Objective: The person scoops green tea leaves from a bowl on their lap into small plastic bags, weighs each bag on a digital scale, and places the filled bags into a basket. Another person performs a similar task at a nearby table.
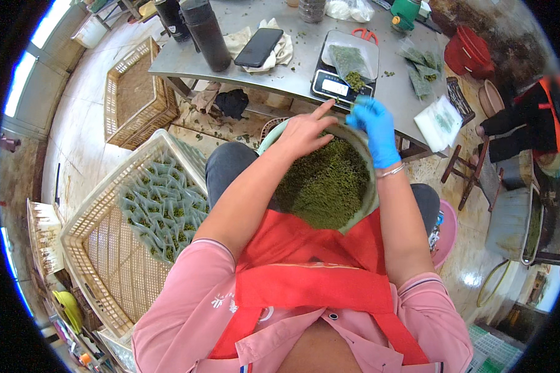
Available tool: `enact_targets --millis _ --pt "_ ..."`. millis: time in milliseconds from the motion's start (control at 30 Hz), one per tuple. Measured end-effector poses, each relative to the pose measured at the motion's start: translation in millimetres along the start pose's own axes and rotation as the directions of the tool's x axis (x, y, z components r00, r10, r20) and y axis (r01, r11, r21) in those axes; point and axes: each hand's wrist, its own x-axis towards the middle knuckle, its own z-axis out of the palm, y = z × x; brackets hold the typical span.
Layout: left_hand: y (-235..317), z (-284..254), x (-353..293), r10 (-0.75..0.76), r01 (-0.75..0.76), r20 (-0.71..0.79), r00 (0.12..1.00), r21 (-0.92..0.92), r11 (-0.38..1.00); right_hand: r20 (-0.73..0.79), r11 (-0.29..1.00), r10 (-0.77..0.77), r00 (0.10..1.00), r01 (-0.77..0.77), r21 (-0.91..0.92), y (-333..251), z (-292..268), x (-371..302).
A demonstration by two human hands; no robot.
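Note:
My left hand [306,133] is bare and open, its fingers spread above the rim of a pale green basin [372,196]. One fingertip points at the front edge of a digital scale [331,86]. Loose small green berries [323,180], like green peppercorns, fill the basin between my knees. My right hand [376,127], in a blue glove, is closed by the scale's front right corner; what its fingertips hold, if anything, is too small to make out. On the scale lies a clear plastic bag [348,60] with green contents, and berries [354,81] show at its near end.
A metal table [280,81] carries a phone [259,48] on a cloth, dark bottles [205,37], red scissors [366,34], filled bags [422,62] and a stack of plastic bags [438,123]. At left, a crate [99,267] holds several filled bags. Another person [529,121] is at right.

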Motion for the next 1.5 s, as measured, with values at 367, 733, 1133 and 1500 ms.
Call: enact_targets --millis 367,733,1133,1500 --pt "-9.5 34.2 5.2 0.405 -0.407 0.069 0.912 0.017 0.913 -0.028 0.93 -0.155 0.987 0.136 -0.341 28.0 -25.2 -27.5" --pt "-30.6 -49.3 -9.1 -0.479 0.393 -0.464 0.745 -0.275 0.878 0.325 0.086 -0.587 0.742 0.456 -0.886 13.0 1.2 29.3" --pt "-43.5 -31.5 18.0 -0.293 0.475 -0.655 0.697 0.116 0.872 0.686 -0.225 -0.31 0.658 0.65 -0.726 -60.3 97.4 34.9" --pt "-38.7 -31.5 7.1 -0.392 0.449 -0.504 0.769 -0.009 0.893 0.628 -0.061 -0.146 0.765 0.626 -0.777 -28.9 109.4 28.7"
